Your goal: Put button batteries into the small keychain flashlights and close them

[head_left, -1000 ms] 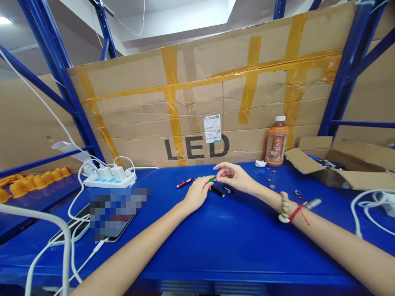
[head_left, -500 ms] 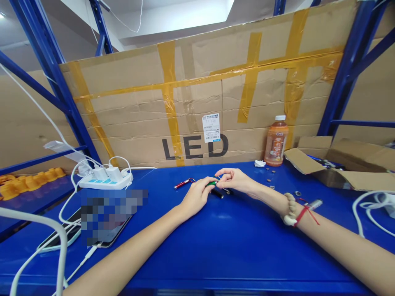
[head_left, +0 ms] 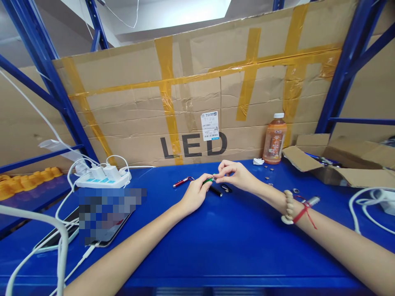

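Observation:
My left hand is closed around a small green tube, and most of it is hidden by the fingers. At the tube's right end, my right hand pinches thumb and fingertips together by a small shiny part; what is between them is too small to make out. A red pen-shaped light with a metal clip or chain lies left of my left hand. Just below the fingers rests a slim black tube, with a loop of black cord to its right.
Small round pieces, a metal ring and crumpled tissue lie at right, near a drink bottle and an open cardboard box. At left are a power strip, phones and white cables.
My right hand has shifted slightly at the green tube's end, its fingers pinched closer, and the black cord below it shows more. The whole view has moved a little.

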`<state>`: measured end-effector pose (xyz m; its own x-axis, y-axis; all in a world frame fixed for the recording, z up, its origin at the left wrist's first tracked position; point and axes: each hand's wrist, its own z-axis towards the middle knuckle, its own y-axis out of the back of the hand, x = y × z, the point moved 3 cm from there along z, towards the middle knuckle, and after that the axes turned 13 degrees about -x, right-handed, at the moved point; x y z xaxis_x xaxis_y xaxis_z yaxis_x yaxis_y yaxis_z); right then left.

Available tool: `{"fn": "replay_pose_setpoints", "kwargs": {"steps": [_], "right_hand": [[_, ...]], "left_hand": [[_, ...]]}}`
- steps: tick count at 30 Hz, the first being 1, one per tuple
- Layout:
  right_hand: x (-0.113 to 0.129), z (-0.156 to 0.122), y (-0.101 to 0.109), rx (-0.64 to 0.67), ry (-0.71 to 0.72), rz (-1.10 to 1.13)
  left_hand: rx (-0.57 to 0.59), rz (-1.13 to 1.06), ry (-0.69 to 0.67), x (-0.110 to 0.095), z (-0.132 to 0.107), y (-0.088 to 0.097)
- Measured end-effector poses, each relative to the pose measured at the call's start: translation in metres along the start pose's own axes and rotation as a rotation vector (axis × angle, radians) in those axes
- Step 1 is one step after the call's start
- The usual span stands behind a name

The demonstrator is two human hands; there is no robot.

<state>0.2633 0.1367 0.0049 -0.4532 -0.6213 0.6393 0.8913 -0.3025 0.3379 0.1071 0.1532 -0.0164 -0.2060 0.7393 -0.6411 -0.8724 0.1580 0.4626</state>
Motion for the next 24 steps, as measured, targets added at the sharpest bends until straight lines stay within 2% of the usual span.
{"fn": "replay_pose_setpoints", "kwargs": {"steps": [5,10,13,17,24], "right_hand": [[0.0012,-0.0024,-0.0011,0.026,0.093,-0.052],[0.0019,-0.0045,-0.0011,0.035,0.212,-0.104],[0.0042,-0.005,-0.0016,0.023,0.218,-0.123],[0.0049,-0.0059,-0.0047,0.01,0.15,-0.117],[-0.0027,-0.0076,-0.0093,0.001,-0.101,-0.087]], "left_hand": [[0.029,-0.019,0.034,0.0001,-0.0025,-0.0003],[0.063,-0.016,0.0,0.0003,-0.0045,-0.001],[0.06,-0.005,-0.009,0.001,-0.005,-0.0008],[0.048,0.014,-0.027,0.0023,-0.0051,-0.0005],[-0.027,0.078,-0.055,0.0047,-0.0047,0.0]]}}
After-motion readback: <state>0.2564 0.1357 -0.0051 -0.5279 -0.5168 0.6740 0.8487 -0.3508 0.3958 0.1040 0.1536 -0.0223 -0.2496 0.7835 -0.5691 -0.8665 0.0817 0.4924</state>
